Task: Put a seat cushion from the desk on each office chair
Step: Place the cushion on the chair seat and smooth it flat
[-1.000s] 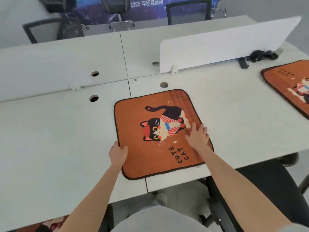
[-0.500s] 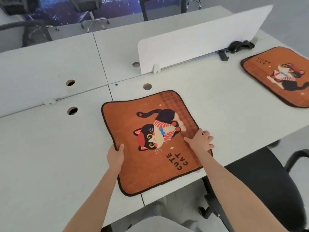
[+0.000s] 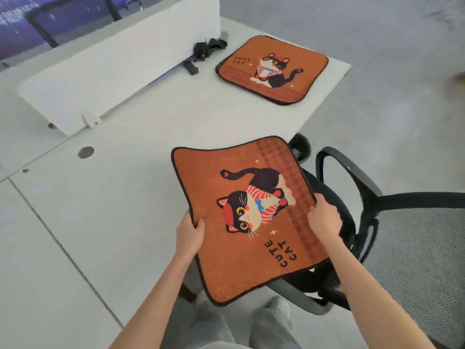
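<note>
**A:** Both hands are on the orange cat cushion (image 3: 247,212). The left hand (image 3: 189,235) grips the cushion's left edge, thumb on top of the fabric and the other fingers tucked underneath, out of sight.

**B:** And the right hand (image 3: 324,217) is clamped on the opposite edge, along the checked band, knuckles up. You can't see those fingertips either; they curl under the fabric.

**A:** Where is the cushion, exactly?

**B:** It's held up off the white counter (image 3: 100,210). Its left part hangs over the counter's near edge, and its right part covers the seat of the black office chair (image 3: 352,197). I can't tell whether it touches the seat. The near corner droops a little over the person's grey trousers (image 3: 219,323).

**A:** The print reads "CUTE CAT", turned sideways from here, with the cat's head towards the person.

**B:** The chair's looped black armrest is just beside the right hand, and the grey mesh backrest fills the lower right.

**A:** Further back, a second cat cushion (image 3: 273,70) lies flat on the far corner of the counter, well apart from the held one.

**B:** Near it sits a black clamp (image 3: 203,54), at the end of the white divider panel (image 3: 113,69) standing on the counter. There's a round cable hole (image 3: 85,152) in the counter, left of the held cushion.
</note>
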Demonstrator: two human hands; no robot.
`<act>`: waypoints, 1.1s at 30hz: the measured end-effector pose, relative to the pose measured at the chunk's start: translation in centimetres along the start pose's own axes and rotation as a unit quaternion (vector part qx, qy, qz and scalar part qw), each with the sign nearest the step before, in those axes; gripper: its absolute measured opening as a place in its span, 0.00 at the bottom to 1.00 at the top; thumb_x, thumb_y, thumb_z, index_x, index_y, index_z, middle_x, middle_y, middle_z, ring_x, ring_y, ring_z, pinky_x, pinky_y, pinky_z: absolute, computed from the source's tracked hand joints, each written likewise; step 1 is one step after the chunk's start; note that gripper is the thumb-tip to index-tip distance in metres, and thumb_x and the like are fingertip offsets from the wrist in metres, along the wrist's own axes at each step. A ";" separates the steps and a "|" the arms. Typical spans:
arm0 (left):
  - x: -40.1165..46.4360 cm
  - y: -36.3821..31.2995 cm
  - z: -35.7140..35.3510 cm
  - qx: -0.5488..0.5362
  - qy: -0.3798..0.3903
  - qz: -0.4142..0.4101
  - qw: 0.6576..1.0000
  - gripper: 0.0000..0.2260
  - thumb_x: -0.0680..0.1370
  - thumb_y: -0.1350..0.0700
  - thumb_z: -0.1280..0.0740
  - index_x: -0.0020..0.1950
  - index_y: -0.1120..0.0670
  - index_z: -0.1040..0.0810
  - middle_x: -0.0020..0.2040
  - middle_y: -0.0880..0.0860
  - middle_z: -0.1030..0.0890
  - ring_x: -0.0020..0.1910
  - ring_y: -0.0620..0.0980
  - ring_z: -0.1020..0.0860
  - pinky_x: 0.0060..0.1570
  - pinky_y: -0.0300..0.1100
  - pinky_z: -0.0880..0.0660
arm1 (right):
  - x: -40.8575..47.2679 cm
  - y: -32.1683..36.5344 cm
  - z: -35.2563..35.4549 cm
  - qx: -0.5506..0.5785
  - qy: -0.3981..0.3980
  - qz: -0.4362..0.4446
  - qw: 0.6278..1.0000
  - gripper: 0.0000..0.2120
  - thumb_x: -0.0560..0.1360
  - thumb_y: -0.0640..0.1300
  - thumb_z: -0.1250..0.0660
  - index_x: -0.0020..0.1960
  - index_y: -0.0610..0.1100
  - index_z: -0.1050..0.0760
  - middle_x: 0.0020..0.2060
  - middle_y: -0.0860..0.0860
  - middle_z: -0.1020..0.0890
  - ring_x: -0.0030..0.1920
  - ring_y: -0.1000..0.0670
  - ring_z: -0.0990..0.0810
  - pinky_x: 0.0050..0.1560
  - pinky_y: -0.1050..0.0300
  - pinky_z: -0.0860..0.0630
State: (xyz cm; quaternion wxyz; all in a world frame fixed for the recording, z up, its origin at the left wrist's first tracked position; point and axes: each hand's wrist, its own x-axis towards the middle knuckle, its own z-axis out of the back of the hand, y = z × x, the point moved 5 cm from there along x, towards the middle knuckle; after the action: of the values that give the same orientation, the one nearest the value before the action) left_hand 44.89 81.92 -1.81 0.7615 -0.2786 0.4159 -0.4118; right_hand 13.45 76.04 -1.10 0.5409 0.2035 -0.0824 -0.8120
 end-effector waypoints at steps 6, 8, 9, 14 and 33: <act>-4.3 -5.0 -15.4 0.034 0.073 -0.038 0.996 0.18 0.82 0.54 0.50 0.70 0.56 0.36 0.63 0.55 0.24 0.56 0.49 0.25 0.55 0.39 0.31 | 3.3 -12.5 4.4 -0.074 -0.024 -0.032 0.996 0.17 0.76 0.41 0.44 0.64 0.45 0.31 0.50 0.42 0.19 0.49 0.40 0.21 0.47 0.47 0.23; -4.5 -5.2 -19.3 0.033 0.093 -0.009 0.995 0.20 0.82 0.52 0.51 0.71 0.57 0.37 0.64 0.55 0.25 0.60 0.52 0.25 0.61 0.44 0.30 | 5.0 -14.9 4.3 -0.107 -0.009 -0.032 0.994 0.16 0.76 0.41 0.43 0.64 0.46 0.31 0.49 0.43 0.18 0.47 0.41 0.20 0.44 0.51 0.25; -4.2 -5.1 -21.0 0.035 0.101 0.008 0.994 0.20 0.81 0.51 0.51 0.71 0.57 0.37 0.64 0.55 0.24 0.61 0.53 0.25 0.63 0.46 0.30 | 5.9 -15.6 4.1 -0.123 -0.003 -0.030 0.992 0.16 0.76 0.41 0.42 0.63 0.46 0.31 0.48 0.44 0.18 0.47 0.42 0.19 0.44 0.51 0.25; -1.5 -4.5 -25.6 0.021 0.087 0.062 0.994 0.19 0.81 0.51 0.51 0.69 0.56 0.34 0.63 0.56 0.24 0.62 0.55 0.26 0.66 0.50 0.31 | 10.6 -15.1 1.6 -0.153 0.018 0.028 0.988 0.16 0.76 0.39 0.43 0.63 0.45 0.31 0.49 0.44 0.19 0.47 0.41 0.20 0.46 0.49 0.24; 15.2 9.8 -33.5 0.152 0.148 0.134 0.968 0.15 0.77 0.62 0.40 0.64 0.60 0.30 0.62 0.59 0.23 0.61 0.58 0.26 0.61 0.47 0.31 | 12.8 -22.6 -24.0 0.111 0.098 -0.236 0.960 0.27 0.75 0.39 0.39 0.71 0.38 0.43 0.69 0.39 0.37 0.69 0.39 0.39 0.68 0.44 0.36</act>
State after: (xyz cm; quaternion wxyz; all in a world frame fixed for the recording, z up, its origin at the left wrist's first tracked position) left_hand 24.63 71.03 -32.18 0.7731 -0.0372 0.4899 -0.4012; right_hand 0.13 75.55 -33.84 0.3136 0.3550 -0.0684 -0.8780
